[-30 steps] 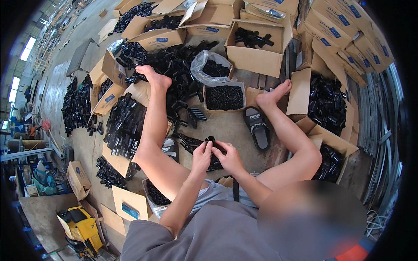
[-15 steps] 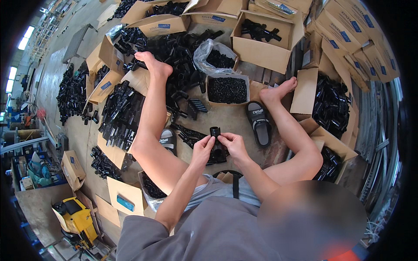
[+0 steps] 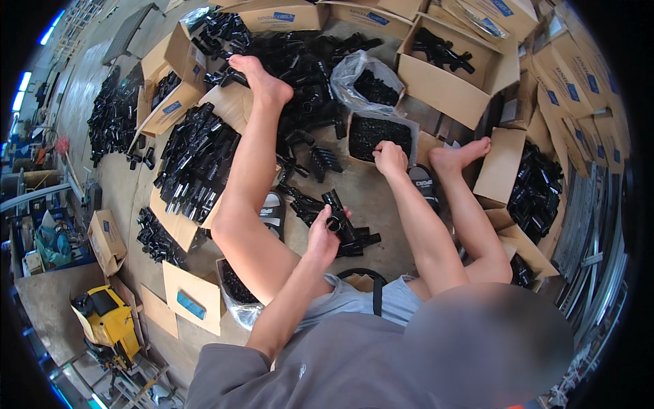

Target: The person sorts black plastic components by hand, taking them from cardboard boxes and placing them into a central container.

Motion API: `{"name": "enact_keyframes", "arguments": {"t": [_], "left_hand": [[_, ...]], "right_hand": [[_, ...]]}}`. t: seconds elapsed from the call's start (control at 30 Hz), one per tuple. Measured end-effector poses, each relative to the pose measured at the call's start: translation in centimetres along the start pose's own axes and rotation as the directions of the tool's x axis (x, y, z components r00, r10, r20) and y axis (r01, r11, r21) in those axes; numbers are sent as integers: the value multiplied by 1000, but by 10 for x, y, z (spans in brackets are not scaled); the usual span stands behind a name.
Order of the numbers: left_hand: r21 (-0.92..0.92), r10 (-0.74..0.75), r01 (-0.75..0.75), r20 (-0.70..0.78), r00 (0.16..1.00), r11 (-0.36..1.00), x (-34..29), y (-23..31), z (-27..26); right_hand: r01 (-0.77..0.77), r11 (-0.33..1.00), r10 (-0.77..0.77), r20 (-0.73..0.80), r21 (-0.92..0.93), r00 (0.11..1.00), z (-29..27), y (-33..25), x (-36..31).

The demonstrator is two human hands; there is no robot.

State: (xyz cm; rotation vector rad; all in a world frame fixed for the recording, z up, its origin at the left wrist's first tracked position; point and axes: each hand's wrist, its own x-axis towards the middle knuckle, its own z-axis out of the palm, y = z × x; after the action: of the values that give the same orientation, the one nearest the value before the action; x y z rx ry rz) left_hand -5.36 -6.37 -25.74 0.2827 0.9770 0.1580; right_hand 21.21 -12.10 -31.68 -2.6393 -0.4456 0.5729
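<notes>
head view | left hand (image 3: 321, 238) closed round a black plastic fitting (image 3: 336, 217) – long axis running up and away from the person, ring end by the fingers | right hand (image 3: 390, 157) reaching out, fingers curled at the rim of a small box of black pieces (image 3: 379, 133) – grasp unclear | floor (image 3: 361, 191) between the bare legs.

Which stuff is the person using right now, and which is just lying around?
In use:
left hand holding a black plastic part
right hand reaching into the small box of black pieces

Lying about:
two sandals
yellow machine
clear bag of parts
</notes>
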Motion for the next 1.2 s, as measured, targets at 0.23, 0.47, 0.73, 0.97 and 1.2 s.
{"name": "enact_keyframes", "arguments": {"t": [0.23,0.47,0.73,0.97,1.2], "left_hand": [[-8,46,-46,32,998,999,-16,8,2],[-8,135,-135,139,981,991,-20,7,1],[211,416,-435,129,900,875,-31,-10,28],[347,559,-590,196,805,729,-43,-35,46],[383,630,-666,234,740,640,-46,-50,45]], "right_hand": [[-107,989,116,88,-103,989,14,-1,25],[112,961,-88,-106,251,990,-17,-16,-23],[100,710,-194,58,697,979,-70,-53,-186],[26,641,-88,40,767,995,-62,-31,-204],[85,695,-93,-28,714,995,-75,-31,-222]]}}
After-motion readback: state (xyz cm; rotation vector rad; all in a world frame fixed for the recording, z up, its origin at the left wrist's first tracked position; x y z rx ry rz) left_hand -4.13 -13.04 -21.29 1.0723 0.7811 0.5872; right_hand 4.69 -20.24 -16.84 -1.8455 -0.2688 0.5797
